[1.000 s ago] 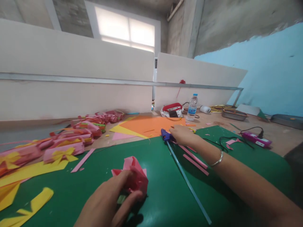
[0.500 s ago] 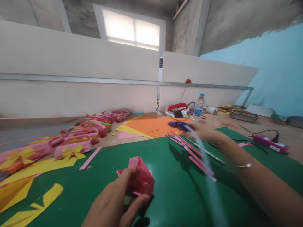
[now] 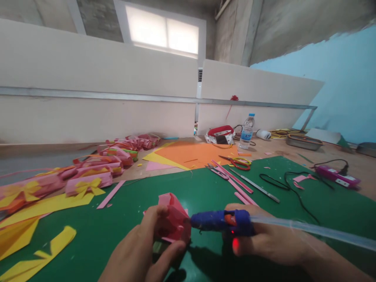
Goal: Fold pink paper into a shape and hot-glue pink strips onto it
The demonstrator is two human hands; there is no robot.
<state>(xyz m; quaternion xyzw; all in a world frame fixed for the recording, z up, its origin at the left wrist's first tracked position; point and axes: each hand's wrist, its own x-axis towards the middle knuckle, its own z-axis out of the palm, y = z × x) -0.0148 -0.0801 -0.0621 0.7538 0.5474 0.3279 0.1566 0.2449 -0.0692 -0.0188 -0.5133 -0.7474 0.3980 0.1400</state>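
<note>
My left hand (image 3: 147, 243) pinches a folded pink paper piece (image 3: 174, 215) between thumb and fingers, just above the green cutting mat (image 3: 117, 223). Wrapped around a blue hot glue gun (image 3: 217, 220), my right hand (image 3: 264, 239) holds it sideways. Its nozzle points left and meets or nearly meets the pink paper's right side; I cannot tell whether they touch. A long clear glue stick (image 3: 317, 230) sticks out of the gun's back end. A small red light glows on the gun by my thumb.
Pink strips (image 3: 235, 180), a craft knife (image 3: 255, 186) and scissors (image 3: 239, 162) lie beyond my right hand. Finished pink paper pieces with bows (image 3: 89, 183) line the left. Orange paper (image 3: 196, 154), a water bottle (image 3: 246, 133) and a purple power strip (image 3: 337, 176) stand farther back.
My right hand has brought the glue gun from the back of the mat down and toward me, its nozzle now at the pink paper. My left hand has stayed nearly still.
</note>
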